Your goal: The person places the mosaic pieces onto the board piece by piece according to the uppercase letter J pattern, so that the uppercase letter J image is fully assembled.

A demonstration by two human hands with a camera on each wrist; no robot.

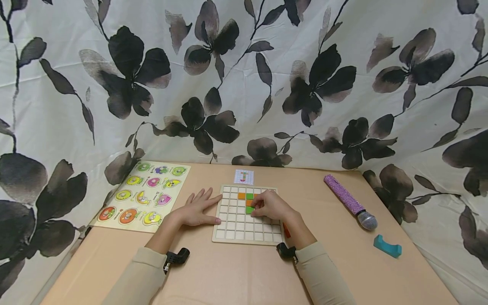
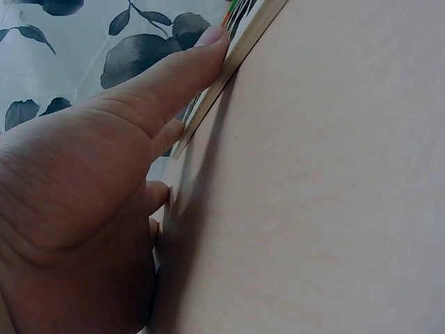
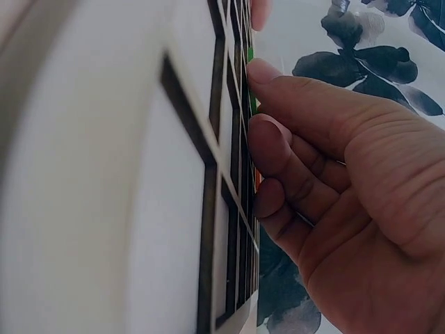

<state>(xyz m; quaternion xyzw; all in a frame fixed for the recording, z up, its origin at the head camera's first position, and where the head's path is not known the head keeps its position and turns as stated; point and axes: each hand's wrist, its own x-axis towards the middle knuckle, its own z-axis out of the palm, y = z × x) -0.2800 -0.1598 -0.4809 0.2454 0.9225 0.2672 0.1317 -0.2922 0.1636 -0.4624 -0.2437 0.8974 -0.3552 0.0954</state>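
A white gridded board with a pale wooden rim lies on the table. Orange and green square tiles sit in several of its upper cells. My right hand is over the board, its thumb and curled fingertips pinching a green tile at the board's surface. In the right wrist view, the green tile shows only as a thin edge by the thumb. My left hand lies with spread fingers at the board's left side; the thumb touches the rim. A small pattern card lies beyond the board.
A fruit-picture sheet lies at the left. To the right are a purple glittery microphone and a teal curved block. Something orange-red shows beside the board, partly behind my right wrist. A floral curtain hangs behind the table.
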